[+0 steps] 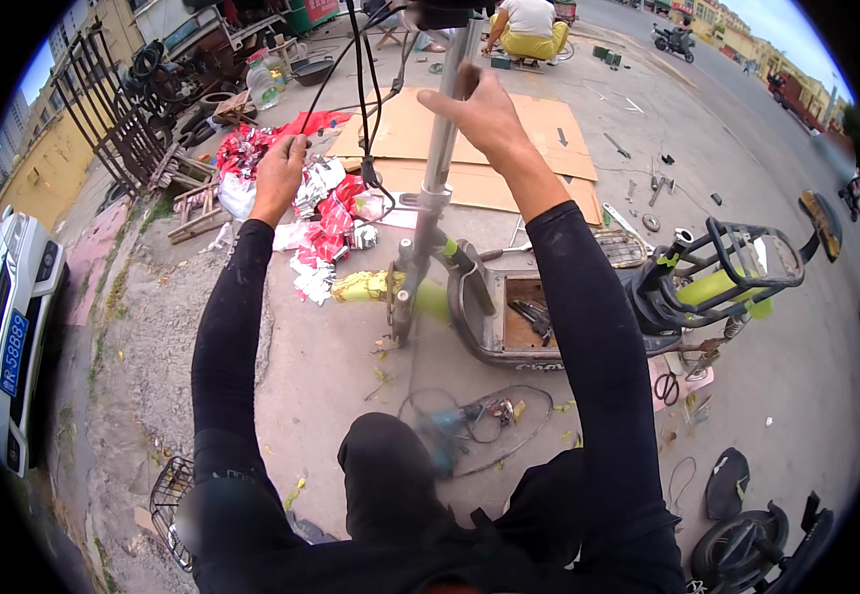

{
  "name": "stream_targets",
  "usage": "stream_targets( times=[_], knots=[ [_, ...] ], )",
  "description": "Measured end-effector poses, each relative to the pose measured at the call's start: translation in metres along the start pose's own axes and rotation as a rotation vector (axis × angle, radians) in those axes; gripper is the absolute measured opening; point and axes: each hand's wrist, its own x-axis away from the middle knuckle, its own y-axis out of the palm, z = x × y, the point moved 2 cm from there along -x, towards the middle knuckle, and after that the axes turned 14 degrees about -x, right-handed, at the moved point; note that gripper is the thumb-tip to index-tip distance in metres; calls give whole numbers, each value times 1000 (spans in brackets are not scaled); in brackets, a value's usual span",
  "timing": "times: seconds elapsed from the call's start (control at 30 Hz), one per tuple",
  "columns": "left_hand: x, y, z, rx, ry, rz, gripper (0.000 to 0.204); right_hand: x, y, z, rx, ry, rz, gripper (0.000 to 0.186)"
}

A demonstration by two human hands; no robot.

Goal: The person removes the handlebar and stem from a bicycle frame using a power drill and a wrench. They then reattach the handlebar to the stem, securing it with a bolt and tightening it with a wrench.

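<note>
Scooter post (442, 148) stands between my hands, long axis near upright, top leaning slightly right. My right hand (489, 117) is nearer: thumb across the post, fingertips bent by its right edge; cannot tell whether they clamp it. Left hand (279, 178) sits left of the post, well apart, thumb and fingertips together on a black cable (334, 74).

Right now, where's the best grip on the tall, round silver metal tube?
Probably the bare shaft of the silver metal tube, above its silver metal collar, coming from the right: that stretch is straight, slim and uncovered, while thin black cables hang to its left. The bare right hand is higher up.
</note>
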Motion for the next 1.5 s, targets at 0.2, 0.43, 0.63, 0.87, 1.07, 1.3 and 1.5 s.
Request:
stream_targets(
  times=[0.2, 0.43, 0.63, 0.87, 1.07, 1.3, 1.5],
  knots=[
    [90, 79, 83, 112, -152, 364, 40, -20, 23, 21, -512, 333, 96, 40],
    [179, 125, 121, 34, -55, 322, 70, -20, 33, 20, -547, 365, 136, 23],
    [173, 122, 121, -105, -87, 485, 74, -31, 29, 21, -564, 460, 28, 17],
    [182, 118, 148, -40, 167, 263, 70, -31, 43, 5, -396, 348, 248, 16],
    [134, 130, 147, -83, 180, 106, 82, -39, 36, 15, -381, 320, 268, 21],
    [101, 139, 140, -105, 134, 6, 54, -41, 30, 13, -561, 386, 6, 18],
    [97, 133, 150, -78, 33, -24, 58, -65, 30, -9, -288, 162, 302, 20]
  ],
)
